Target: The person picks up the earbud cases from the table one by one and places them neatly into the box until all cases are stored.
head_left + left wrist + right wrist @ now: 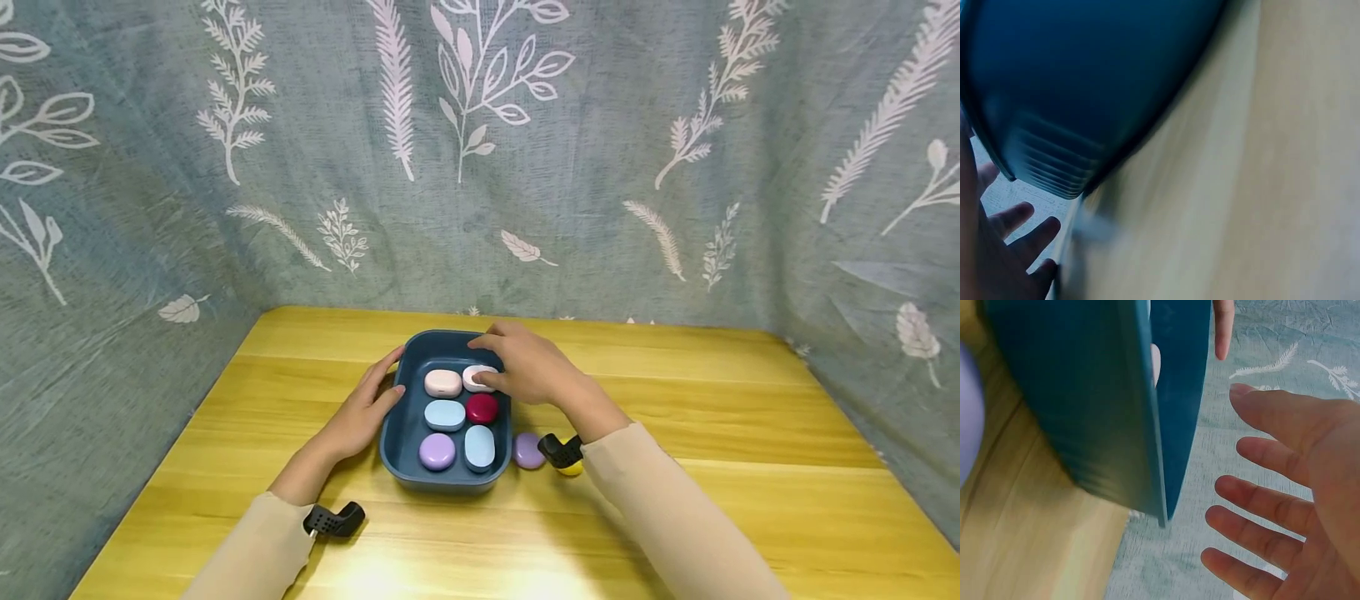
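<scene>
A dark blue tray (442,485) sits mid-table and holds several small oval cases: pink (442,382), white (477,376), light blue (445,414), dark red (482,407), purple (437,451) and another light blue (479,447). My left hand (365,410) rests with straight fingers against the tray's left wall (1085,81); its fingers (1019,240) show spread. My right hand (527,367) hovers over the tray's back right corner and touches the white case. In the right wrist view its fingers (1272,506) are spread and hold nothing, beside the tray's wall (1097,394).
A purple case (528,450) and a yellow one (572,469), partly hidden by the wrist camera, lie on the yellow wooden table (712,417) just right of the tray. A leaf-patterned grey curtain (600,167) closes off the back and both sides.
</scene>
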Demonstrator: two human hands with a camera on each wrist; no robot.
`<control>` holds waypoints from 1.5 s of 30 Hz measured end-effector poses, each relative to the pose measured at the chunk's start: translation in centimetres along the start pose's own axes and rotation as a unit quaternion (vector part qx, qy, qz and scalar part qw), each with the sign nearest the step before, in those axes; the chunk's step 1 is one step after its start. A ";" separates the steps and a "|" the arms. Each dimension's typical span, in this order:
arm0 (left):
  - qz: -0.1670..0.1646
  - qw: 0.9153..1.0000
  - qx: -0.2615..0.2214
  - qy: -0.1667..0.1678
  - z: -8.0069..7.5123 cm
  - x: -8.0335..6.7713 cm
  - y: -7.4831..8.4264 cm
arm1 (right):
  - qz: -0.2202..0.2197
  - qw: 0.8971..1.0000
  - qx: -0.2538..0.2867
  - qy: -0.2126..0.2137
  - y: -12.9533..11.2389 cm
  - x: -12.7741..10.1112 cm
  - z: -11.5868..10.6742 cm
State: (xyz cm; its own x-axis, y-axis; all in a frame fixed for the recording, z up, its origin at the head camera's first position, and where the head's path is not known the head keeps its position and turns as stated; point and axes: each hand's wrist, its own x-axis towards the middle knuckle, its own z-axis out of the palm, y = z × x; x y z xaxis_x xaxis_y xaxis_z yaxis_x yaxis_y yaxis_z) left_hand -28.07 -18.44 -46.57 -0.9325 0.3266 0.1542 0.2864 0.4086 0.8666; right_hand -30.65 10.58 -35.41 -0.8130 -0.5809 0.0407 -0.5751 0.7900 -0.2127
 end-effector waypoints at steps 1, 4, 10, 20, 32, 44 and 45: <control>0.001 1.000 0.000 0.001 -0.1 0.0 0.1 | 0.004 1.000 -0.001 0.001 0.1 -0.2 0.0; -0.001 1.000 0.001 -0.001 -0.3 0.0 0.3 | 0.012 1.000 0.000 0.006 0.7 -0.7 0.0; -0.004 1.000 0.012 -0.012 -0.9 0.2 0.9 | 0.021 1.000 0.008 0.021 1.8 -1.8 0.0; 0.009 0.999 0.045 -0.012 -1.7 1.2 2.3 | 0.031 0.999 0.027 0.034 3.7 -3.4 -0.1; -0.001 0.998 0.053 -0.024 -1.3 1.6 2.9 | 0.041 0.999 0.009 0.030 4.8 -5.0 -0.5; -0.020 0.998 0.051 -0.027 -1.3 1.5 1.8 | 0.037 0.999 -0.010 0.010 5.4 -7.4 -1.0; -0.023 0.998 0.050 -0.027 -1.3 1.5 1.6 | 0.034 0.999 -0.011 0.010 5.4 -7.6 -1.0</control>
State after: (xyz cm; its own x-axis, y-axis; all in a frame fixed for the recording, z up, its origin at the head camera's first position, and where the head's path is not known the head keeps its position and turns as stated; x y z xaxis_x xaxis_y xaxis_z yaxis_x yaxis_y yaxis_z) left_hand -29.24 -18.37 -44.31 -0.9329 0.3494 0.0878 0.2670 0.5070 0.8196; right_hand -27.66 19.48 -35.92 -0.8515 -0.5222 0.0471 -0.5207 0.8315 -0.1936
